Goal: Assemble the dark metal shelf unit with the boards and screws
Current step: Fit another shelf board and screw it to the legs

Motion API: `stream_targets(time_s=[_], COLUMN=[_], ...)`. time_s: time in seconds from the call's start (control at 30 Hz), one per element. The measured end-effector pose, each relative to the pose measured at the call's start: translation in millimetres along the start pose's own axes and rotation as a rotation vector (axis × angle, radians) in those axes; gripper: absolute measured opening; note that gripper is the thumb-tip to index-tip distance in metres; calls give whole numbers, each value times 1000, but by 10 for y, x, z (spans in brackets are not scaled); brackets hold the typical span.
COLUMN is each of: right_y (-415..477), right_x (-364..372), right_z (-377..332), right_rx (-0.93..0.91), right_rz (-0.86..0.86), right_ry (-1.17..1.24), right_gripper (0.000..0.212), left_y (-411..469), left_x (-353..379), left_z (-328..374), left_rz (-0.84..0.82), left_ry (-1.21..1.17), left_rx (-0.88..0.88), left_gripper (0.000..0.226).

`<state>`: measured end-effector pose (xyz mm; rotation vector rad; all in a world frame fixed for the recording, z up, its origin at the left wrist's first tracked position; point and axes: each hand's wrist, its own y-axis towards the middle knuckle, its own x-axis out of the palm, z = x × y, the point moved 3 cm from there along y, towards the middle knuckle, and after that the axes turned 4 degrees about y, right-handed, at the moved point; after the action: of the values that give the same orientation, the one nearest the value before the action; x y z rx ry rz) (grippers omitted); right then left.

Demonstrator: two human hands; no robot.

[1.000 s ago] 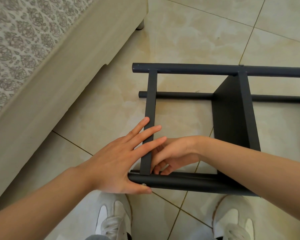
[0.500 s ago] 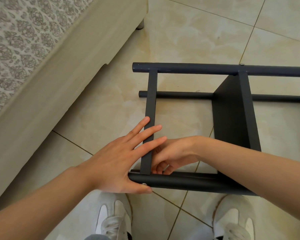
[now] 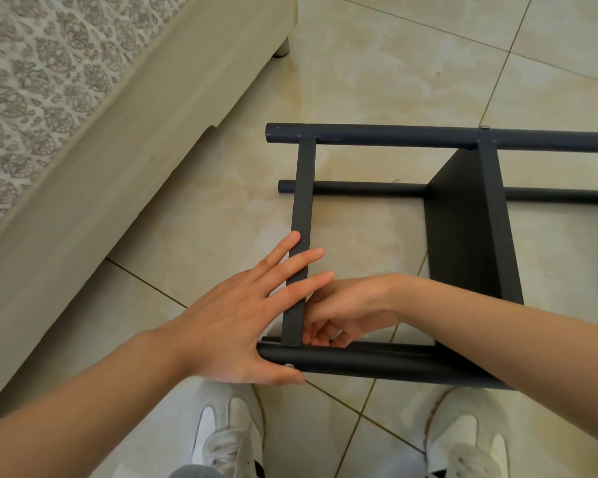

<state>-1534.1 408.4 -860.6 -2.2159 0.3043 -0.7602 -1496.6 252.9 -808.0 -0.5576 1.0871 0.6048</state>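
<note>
The left hand's (image 3: pixel 232 326) fingers lie straight and slightly spread across the flat crossbar (image 3: pixel 302 201), with the thumb against the near tube (image 3: pixel 377 362) beside a screw (image 3: pixel 289 366). The right hand's (image 3: pixel 346 312) fingers curl in behind that joint; I cannot tell whether they pinch anything. The shelf frame (image 3: pixel 428 136) lies on its side on the tiled floor (image 3: pixel 377 63), centre right, with one board (image 3: pixel 463 229) fitted.

Shelf frame (image 3: pixel 370 135) matt dark metal; floor (image 3: pixel 411 63) glossy, probably tile.
</note>
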Motion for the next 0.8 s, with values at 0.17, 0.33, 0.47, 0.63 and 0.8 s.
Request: stream_targets(time_s=[0.17,0.33,0.47,0.63,0.8], right_y=[-25,-5,-20,-13,-14], right_x=[-9,-12,-8,20,36], right_z=[-6,-4,-23,-5,-26], right_rx=[-61,-23,-31,-69,-45], right_rz=[-72,-18,-22,-69,-66], right_ry=[87,0,47,99,104], right_gripper=[36,36,36,38,26], left_y=[5,3,0,6,-1], left_x=[2,-7,-10,-1,3], left_z=[-4,5,4,-1,-6], left_rz=[-11,-13,-16,-11,-15], left_ry=[0,-7,-14,3,-6], left_rx=[-4,-3,-6,-5,-9], left_gripper=[107,107,107,107,107])
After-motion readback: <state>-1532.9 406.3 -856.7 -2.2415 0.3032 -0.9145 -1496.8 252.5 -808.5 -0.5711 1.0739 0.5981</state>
